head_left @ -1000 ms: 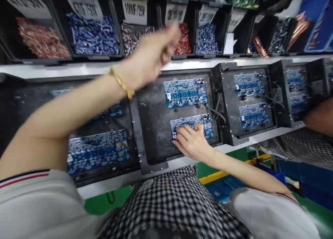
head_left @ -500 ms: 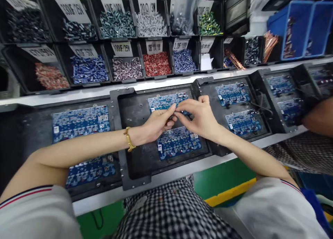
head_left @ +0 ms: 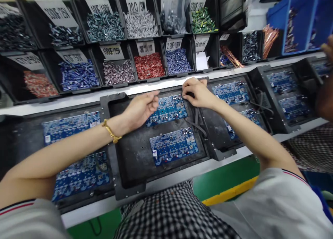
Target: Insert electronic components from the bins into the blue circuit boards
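A black carrier tray [head_left: 135, 162] in front of me holds two blue circuit boards, an upper board [head_left: 168, 109] and a lower board [head_left: 173, 145]. My left hand [head_left: 142, 107] hovers over the upper board's left end with fingers curled together; what they hold is hidden. My right hand [head_left: 196, 92] presses on the upper board's top right corner with its fingers bent in a pinch. A gold bracelet [head_left: 111, 131] circles my left wrist.
Black bins of small parts line the shelf behind, among them a red-parts bin [head_left: 148, 65] and blue-parts bin [head_left: 178, 60]. More trays with boards sit to the left [head_left: 75, 128] and right [head_left: 283, 90]. Another person's arm [head_left: 325, 96] shows at the far right.
Both hands were joined over the upper board half a second ago. They have since parted: the left shifted left, the right up to the board's top right corner. The trays slid left.
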The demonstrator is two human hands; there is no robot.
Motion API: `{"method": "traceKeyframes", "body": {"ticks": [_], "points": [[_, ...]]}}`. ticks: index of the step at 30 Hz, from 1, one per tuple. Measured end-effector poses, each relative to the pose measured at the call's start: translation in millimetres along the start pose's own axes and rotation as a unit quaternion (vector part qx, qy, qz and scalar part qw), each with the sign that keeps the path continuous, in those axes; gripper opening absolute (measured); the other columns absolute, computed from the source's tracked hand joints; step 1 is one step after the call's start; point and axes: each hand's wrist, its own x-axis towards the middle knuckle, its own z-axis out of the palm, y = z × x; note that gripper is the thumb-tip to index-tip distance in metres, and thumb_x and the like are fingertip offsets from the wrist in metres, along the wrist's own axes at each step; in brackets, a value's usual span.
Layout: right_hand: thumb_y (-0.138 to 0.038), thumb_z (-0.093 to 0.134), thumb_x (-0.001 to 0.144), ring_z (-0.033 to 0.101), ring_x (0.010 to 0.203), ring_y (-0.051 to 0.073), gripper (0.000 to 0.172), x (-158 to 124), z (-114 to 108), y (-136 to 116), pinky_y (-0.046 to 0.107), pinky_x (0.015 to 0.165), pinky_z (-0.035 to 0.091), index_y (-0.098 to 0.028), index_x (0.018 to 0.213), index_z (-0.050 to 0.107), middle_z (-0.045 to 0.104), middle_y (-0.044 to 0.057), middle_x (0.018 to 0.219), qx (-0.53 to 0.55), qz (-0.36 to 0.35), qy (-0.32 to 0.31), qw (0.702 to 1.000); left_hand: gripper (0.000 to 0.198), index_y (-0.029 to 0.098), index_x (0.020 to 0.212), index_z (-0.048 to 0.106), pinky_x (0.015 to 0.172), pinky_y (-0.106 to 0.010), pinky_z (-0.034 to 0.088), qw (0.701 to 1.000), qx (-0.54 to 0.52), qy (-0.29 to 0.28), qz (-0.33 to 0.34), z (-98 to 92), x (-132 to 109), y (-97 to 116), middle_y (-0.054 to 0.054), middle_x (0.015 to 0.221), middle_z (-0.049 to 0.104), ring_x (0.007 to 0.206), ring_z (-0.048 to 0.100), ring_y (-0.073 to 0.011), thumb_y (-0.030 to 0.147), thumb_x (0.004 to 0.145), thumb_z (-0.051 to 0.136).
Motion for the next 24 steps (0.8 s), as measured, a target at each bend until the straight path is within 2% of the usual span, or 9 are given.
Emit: {"method": "traceKeyframes", "body": {"ticks": [3,6,9,15,19,21,24], "points": [[-0.018,0.050,0.074,0.049,0.103,0.027,0.010,-1,0,-2,0.039,0.077,0.023,-0.018,0.072,0.060,0.060,0.005,0.098,-0.002,0.000,0.002,1.000,0.021,0.006,0.083,0.060,0.041,-0.012,0.030,0.998,0.033,-0.018,-0.048,-1.7,-8,-23,0.000,0.062,0.052,0.044,0.041,-0.0024,0.010,0.093,0.043],[-0.017,0.050,0.074,0.049,0.102,0.027,0.009,-1,-1,-2,0.039,0.077,0.023,-0.018,0.071,0.059,0.060,0.005,0.098,-0.008,0.001,-0.004,1.000,0.017,0.006,0.083,0.065,0.041,-0.010,0.030,0.995,0.035,-0.048,-0.082,-3.8,-9,-36,-0.002,0.068,0.055,0.047,0.042,-0.0011,0.008,0.090,0.050],[-0.017,0.050,0.074,0.049,0.102,0.027,0.009,0,-1,-2,0.040,0.078,0.023,-0.017,0.071,0.059,0.061,0.005,0.097,-0.012,0.001,-0.015,1.000,0.014,0.006,0.087,0.070,0.043,-0.010,0.033,0.993,0.025,-0.073,-0.089,-5.1,-9,-42,-0.004,0.076,0.059,0.050,0.043,-0.0003,0.008,0.087,0.056],[-0.023,0.050,0.078,0.050,0.104,0.030,0.014,-5,-1,-4,0.045,0.083,0.024,-0.017,0.071,0.061,0.061,0.006,0.095,-0.038,-0.009,-0.002,0.999,0.022,0.004,0.079,0.068,0.040,-0.011,0.028,0.992,0.001,-0.056,-0.109,-4.6,-11,-47,-0.002,0.065,0.051,0.046,0.039,-0.0007,0.017,0.091,0.053],[-0.028,0.050,0.084,0.055,0.101,0.027,0.021,-17,-8,-38,0.044,0.084,0.022,-0.018,0.071,0.062,0.066,0.006,0.093,-0.035,0.019,0.044,0.998,0.026,0.005,0.078,0.065,0.040,-0.012,0.027,0.992,-0.001,-0.045,-0.114,1.0,-15,-48,-0.002,0.064,0.049,0.046,0.039,-0.0016,0.017,0.093,0.049],[-0.028,0.050,0.086,0.059,0.091,0.022,0.019,-25,-14,-62,0.040,0.081,0.023,-0.020,0.077,0.065,0.068,0.003,0.088,0.026,0.009,0.022,0.999,0.028,0.006,0.073,0.062,0.041,-0.012,0.026,0.992,0.003,-0.050,-0.117,5.4,-19,-50,-0.001,0.062,0.048,0.045,0.037,-0.0016,0.016,0.094,0.046],[-0.024,0.049,0.085,0.061,0.080,0.017,0.017,-38,-24,-86,0.036,0.077,0.023,-0.020,0.080,0.065,0.070,0.000,0.085,0.070,-0.019,-0.018,0.997,0.030,0.010,0.067,0.057,0.041,-0.014,0.021,0.983,0.052,-0.096,-0.147,11.2,-19,-46,0.002,0.056,0.042,0.042,0.031,-0.0030,0.017,0.094,0.045]]}}
